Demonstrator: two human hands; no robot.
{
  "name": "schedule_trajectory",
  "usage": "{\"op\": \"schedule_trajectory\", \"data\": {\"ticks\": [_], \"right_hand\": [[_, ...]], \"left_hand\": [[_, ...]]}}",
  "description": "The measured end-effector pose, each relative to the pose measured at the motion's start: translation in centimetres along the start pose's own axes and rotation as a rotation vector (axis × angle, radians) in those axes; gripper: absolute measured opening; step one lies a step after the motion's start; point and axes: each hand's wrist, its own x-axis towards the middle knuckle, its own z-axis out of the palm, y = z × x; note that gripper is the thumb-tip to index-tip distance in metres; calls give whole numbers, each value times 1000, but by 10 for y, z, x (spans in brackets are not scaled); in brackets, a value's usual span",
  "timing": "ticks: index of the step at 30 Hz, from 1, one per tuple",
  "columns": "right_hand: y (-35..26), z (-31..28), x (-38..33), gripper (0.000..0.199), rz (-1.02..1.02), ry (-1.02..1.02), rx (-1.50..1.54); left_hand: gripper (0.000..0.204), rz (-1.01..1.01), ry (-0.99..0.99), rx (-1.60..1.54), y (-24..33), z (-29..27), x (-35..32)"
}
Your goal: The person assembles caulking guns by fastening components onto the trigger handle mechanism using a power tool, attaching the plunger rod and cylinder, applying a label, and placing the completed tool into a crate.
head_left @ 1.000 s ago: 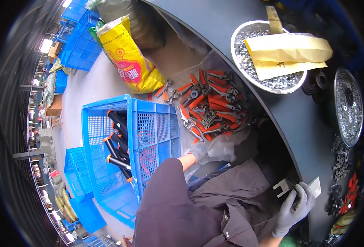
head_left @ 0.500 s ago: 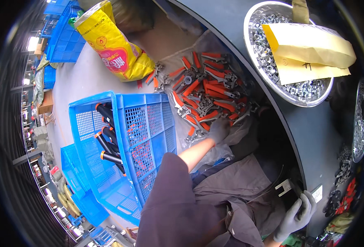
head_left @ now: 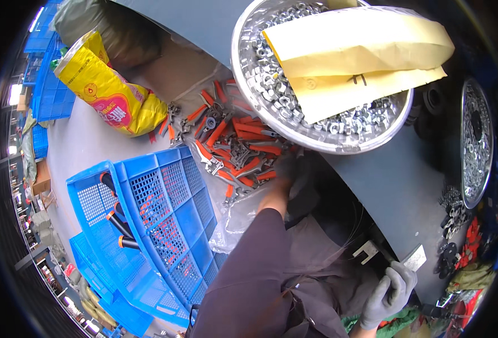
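My left hand point(head_left: 287, 168) reaches down into a heap of metal lever-like parts with orange handles point(head_left: 243, 149), at the edge of the table. Shadow hides its fingers, so I cannot see whether it holds one. My right hand point(head_left: 388, 296), in a grey glove, is at the lower right with its fingers curled in. It is beside a small pale metal plate point(head_left: 415, 258) and a notched metal bracket point(head_left: 366, 252) at the table edge. What lies inside its curled fingers is hidden.
A steel bowl of small metal rings point(head_left: 271, 84) bears a yellow paper envelope point(head_left: 367, 62) on the dark table point(head_left: 350, 174). A second bowl point(head_left: 477, 143) stands further right. To the left are a blue crate point(head_left: 173, 225) holding black tubes point(head_left: 119, 224) and a yellow bag point(head_left: 114, 93).
The view has swung, so the bowl and envelope sit further left and the heap is partly covered by the bowl. My left hand stays at the heap; my right hand stays by the bracket.
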Motion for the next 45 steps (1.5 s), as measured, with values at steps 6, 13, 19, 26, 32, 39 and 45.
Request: {"op": "schedule_trajectory", "data": {"ticks": [6,13,19,26,32,39,45], "right_hand": [[1,-3,-2,13,-56,34,12],[3,0,5,22,-123,133,55],[-21,-28,-11,43,-253,150,233],[-26,-29,-7,49,-231,8,703],[-2,-52,-18,43,-79,409,335],[57,-83,1,22,-106,521,114],[121,-71,38,16,95,332,-439]], "left_hand": [[35,272,-50,31,-60,-80,-23],[39,-87,-110,-724,-68,-250,-168],[26,239,-463,-1087,8,-327,-274],[47,1017,-342,-1022,107,-338,-289],[70,946,-307,-1205,177,-334,-314],[32,754,-707,-1625,202,-349,-310],[41,750,-793,-1421,211,-356,-308]]}}
